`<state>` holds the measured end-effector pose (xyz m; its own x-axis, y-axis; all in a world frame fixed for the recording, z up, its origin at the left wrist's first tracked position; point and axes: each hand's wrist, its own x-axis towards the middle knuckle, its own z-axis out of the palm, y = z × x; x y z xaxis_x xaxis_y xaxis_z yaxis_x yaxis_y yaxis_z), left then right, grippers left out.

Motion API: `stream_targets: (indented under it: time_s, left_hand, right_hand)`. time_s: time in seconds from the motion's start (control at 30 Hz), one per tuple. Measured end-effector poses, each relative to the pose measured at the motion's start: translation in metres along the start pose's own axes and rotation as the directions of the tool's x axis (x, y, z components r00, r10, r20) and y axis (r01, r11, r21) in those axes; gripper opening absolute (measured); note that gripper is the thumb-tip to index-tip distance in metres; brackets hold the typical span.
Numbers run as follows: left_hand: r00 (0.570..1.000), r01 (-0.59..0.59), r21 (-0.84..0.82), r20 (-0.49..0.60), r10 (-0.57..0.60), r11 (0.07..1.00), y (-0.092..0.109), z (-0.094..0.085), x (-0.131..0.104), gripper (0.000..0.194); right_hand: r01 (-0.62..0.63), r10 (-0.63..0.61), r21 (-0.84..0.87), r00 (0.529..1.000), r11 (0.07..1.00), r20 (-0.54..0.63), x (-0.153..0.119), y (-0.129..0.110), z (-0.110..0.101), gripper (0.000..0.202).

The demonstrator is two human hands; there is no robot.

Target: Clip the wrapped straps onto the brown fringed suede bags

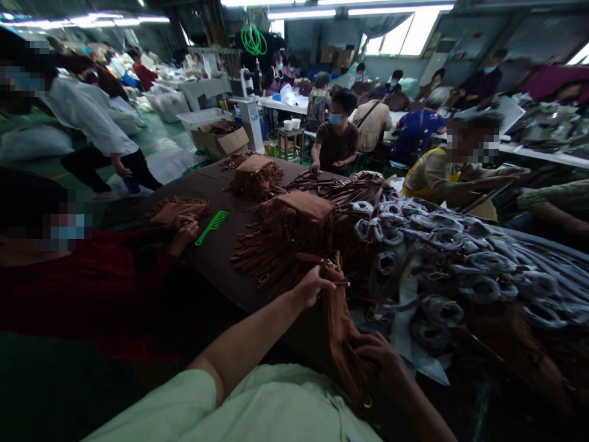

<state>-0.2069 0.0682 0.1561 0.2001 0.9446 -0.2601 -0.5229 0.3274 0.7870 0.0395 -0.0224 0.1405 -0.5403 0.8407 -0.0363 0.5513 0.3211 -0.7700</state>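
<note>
Brown fringed bag gripped by both hands — left hand, right hand — over a dark table in a crowded workshop.

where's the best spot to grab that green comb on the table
Grip the green comb by its plain handle, the lower-left end, coming from above. It lies flat with its teeth along the upper-right part, beside a co-worker's hand, so the handle gives the fingers a smooth hold.

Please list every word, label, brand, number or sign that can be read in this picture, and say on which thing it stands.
None can be read.
The brown fringed bag in the left hand and right hand shows no label.
The green comb bears no visible text.
The cardboard boxes at the back are too small and blurred to read.
</note>
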Motion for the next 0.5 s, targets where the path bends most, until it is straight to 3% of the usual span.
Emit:
stream_targets:
  time_s: [0.17, 0.33, 0.4, 0.43, 0.47, 0.5]
  left_hand:
    - [0.993, -0.118, -0.016, 0.026, 0.118, 0.993, 0.013, 0.019, -0.003, 0.058]
    - [0.962, -0.257, 0.165, 0.141, 0.236, 0.952, 0.038, 0.056, -0.014, 0.061]
    - [0.924, -0.360, 0.327, 0.259, 0.283, 0.874, 0.052, 0.070, -0.022, 0.065]
    - [0.900, -0.410, 0.415, 0.330, 0.286, 0.812, 0.056, 0.076, -0.026, 0.066]
    - [0.874, -0.457, 0.494, 0.406, 0.268, 0.740, 0.058, 0.080, -0.030, 0.065]
    - [0.849, -0.494, 0.560, 0.476, 0.230, 0.665, 0.056, 0.084, -0.033, 0.063]
  right_hand:
    - [0.017, -0.017, -0.010, 1.000, 1.000, -0.011, -0.002, 0.019, 0.000, 0.030]
    - [0.068, -0.065, -0.059, 0.996, 0.996, 0.063, -0.002, -0.003, 0.004, 0.045]
    - [0.043, -0.046, -0.061, 0.998, 0.997, -0.046, -0.004, -0.014, -0.002, 0.036]
    - [0.015, -0.026, -0.066, 0.985, 0.998, -0.168, -0.006, -0.019, -0.007, 0.029]
    - [-0.018, -0.007, -0.076, 0.947, 0.997, -0.322, -0.008, -0.023, -0.013, 0.024]
    - [-0.055, 0.003, -0.094, 0.877, 0.994, -0.480, -0.010, -0.027, -0.020, 0.026]
